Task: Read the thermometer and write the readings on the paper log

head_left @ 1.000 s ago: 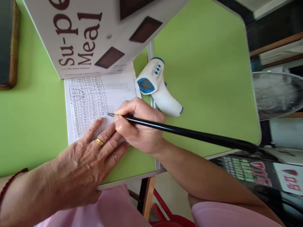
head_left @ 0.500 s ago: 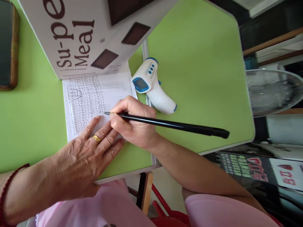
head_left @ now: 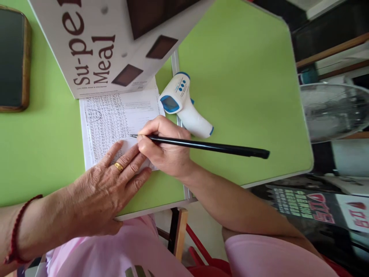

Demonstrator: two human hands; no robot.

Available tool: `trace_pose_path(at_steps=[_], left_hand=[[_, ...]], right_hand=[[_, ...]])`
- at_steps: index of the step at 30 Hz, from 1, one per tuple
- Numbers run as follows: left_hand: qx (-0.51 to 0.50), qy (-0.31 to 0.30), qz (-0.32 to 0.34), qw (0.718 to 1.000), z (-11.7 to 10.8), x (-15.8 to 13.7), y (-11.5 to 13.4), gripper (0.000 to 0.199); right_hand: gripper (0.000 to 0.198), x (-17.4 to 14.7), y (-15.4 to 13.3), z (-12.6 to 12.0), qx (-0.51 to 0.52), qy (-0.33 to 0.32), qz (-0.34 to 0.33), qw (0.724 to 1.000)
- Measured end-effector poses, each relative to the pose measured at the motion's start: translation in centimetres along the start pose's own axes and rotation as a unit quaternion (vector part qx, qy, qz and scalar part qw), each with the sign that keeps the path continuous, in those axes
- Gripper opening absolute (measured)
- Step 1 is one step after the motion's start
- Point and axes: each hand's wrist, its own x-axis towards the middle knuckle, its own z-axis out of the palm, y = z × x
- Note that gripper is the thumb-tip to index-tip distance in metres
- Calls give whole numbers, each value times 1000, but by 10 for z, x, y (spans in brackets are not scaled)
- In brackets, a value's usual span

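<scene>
My right hand (head_left: 165,148) grips a long black pen (head_left: 213,147), its tip touching or just above the paper. Under it lies a white sheet of paper (head_left: 135,111), its left part filled with dense rows of small handwritten marks, one group circled. My left hand (head_left: 115,181), with a gold ring and a red cord bracelet, rests flat on the sheet's lower part, fingers extended. A white and blue infrared thermometer (head_left: 186,105) lies just beyond my right hand. The far end of the sheet is hidden by a white box (head_left: 95,46) lettered "Su-per Meal".
The green table (head_left: 245,77) has a metal seam running through it beneath the thermometer. At the far left lies a phone in a brown case (head_left: 13,57). A fan (head_left: 334,111) stands past the right edge, and printed packaging (head_left: 305,204) sits below it.
The view has shifted slightly, so the table things sit a little further right. The pen's back end has swung up a little, while its tip stays near the same rows. My left hand stays put.
</scene>
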Motion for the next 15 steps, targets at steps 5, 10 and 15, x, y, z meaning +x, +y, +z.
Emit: trace_pose_path(at_steps=[5, 10, 15], left_hand=[[-6, 6, 3, 1000, 0, 0, -1, 113], [4, 2, 4, 1000, 0, 0, -2, 113], [6, 3, 5, 1000, 0, 0, -2, 113]], right_hand=[[13, 0, -1, 1, 12, -3, -9, 1000], [14, 1, 0, 0, 11, -3, -2, 1000], [13, 0, 2, 0, 24, 12, -7, 1000]])
